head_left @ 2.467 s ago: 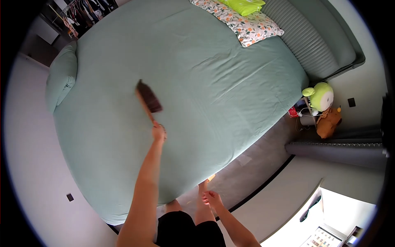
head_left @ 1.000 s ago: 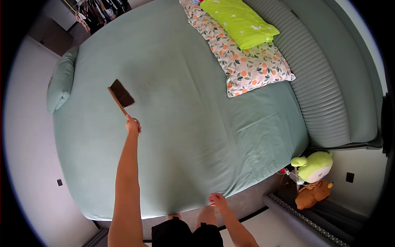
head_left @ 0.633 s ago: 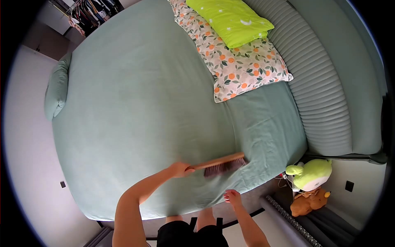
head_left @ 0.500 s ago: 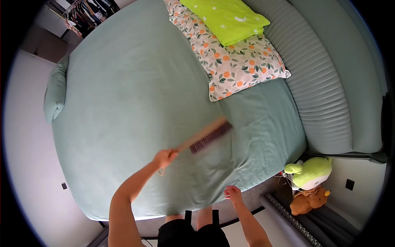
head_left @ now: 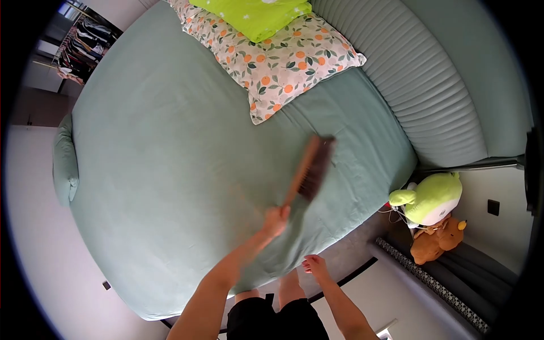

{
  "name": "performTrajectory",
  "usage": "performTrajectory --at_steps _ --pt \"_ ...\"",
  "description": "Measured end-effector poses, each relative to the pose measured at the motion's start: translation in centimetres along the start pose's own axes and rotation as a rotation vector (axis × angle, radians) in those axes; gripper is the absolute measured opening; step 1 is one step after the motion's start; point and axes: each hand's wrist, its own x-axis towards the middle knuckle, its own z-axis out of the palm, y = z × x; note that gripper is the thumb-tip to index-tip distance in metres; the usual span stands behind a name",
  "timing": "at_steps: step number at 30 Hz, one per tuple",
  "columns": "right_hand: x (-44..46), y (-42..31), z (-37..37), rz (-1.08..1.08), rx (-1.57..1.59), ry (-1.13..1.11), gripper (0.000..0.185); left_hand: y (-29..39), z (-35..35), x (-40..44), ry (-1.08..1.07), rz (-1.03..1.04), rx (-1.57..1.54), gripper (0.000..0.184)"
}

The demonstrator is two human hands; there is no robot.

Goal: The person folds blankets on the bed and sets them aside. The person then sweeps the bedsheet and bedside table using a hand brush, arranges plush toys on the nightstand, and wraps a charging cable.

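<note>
My left hand (head_left: 276, 221) is wrapped around the wooden handle of a bed brush (head_left: 309, 170). The brush has dark bristles, slightly blurred by motion, and lies over the green fitted sheet (head_left: 170, 170), its head pointing away from me. Whether the bristles press on the cloth cannot be made out. My right hand (head_left: 315, 266) is beside the near edge of the bed, its fingers curled in, with nothing visible in them. Wrinkles run across the sheet between the brush and that edge.
An orange-patterned pillow (head_left: 294, 62) and a lime-green pillow (head_left: 255, 17) lie near the padded headboard (head_left: 419, 79). A green plush toy (head_left: 433, 198) and a brown one (head_left: 436, 241) sit by the bed's right corner. Clothes (head_left: 85, 48) hang at far left.
My left hand has swung the brush to the right and turned its head farther away from me. The view has shifted, with the pillows now farther left. My right hand stays by the bed edge.
</note>
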Motion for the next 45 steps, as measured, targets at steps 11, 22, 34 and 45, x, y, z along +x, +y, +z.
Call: performTrajectory --at_steps 11,22,34,45 --pt "-1.2 2.4 -3.0 -0.063 -0.016 0.011 0.022 -8.2 -8.9 -2.1 0.591 -0.281 -0.287 0.048" --pt "-5.5 7.3 -4.0 -0.196 0.168 0.154 0.016 4.3 10.2 -14.2 -0.629 0.206 0.125 0.046" --pt "-9.5 14.7 -4.1 -0.128 0.156 0.201 0.015 -15.4 -1.5 -18.4 0.615 -0.471 -0.710 0.042" --pt "-8.8 5.2 -1.6 -0.351 0.210 0.154 0.017 -6.1 1.9 -26.0 -0.113 0.089 0.086 0.039"
